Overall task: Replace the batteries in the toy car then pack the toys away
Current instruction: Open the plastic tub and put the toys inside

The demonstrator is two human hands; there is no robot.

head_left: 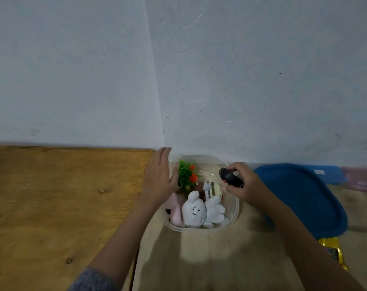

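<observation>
Against pale wall, on wooden desk (pixel 52 196): packing stage. Left hand (pixel 160 175) flat, spread against clear plastic tub (pixel 234 208); right hand (pixel 242 183) clamped on small black toy car (pixel 231 177), next needing lowering among plush toys.

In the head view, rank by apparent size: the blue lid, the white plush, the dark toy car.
1. blue lid
2. white plush
3. dark toy car, partly hidden by the right hand

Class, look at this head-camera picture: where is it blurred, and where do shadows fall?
Head view: soft throughout; the pink thing at far right is smeared most, and the left hand blurs at its fingertips. The forearms' shadows darken the table below the box.
</observation>
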